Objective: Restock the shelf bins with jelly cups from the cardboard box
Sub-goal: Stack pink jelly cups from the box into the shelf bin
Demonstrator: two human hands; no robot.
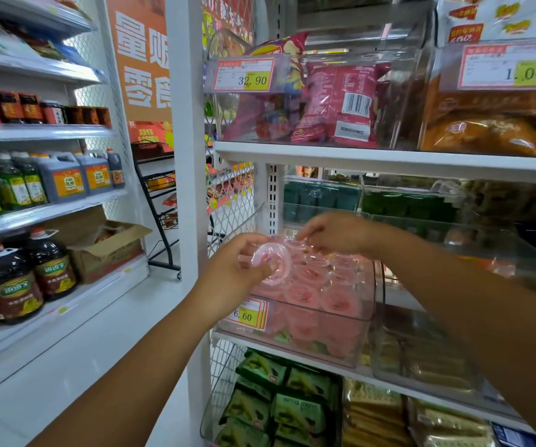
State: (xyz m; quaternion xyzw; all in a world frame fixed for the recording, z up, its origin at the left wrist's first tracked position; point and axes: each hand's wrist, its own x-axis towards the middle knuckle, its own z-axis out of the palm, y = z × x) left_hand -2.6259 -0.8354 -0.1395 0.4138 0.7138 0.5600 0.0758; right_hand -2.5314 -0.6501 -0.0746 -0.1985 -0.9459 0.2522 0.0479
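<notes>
A clear plastic bin (369,304) on the middle shelf is filled with several pink jelly cups (311,279). My left hand (234,269) holds one pink jelly cup (271,262) over the bin's left front corner, thumb and fingers curled round its rim. My right hand (334,232) hovers over the back of the bin, fingertips pinching the edge of a cup (295,241) there. An open cardboard box (105,250) sits on the lower shelf at the left.
White shelf upright (186,156) stands left of the bin. Price tag (248,314) is on the bin front. Green matcha cookie packs (292,411) fill the bin below, snack bags (334,104) the bin above. Oil bottles (11,279) stand on the left shelves.
</notes>
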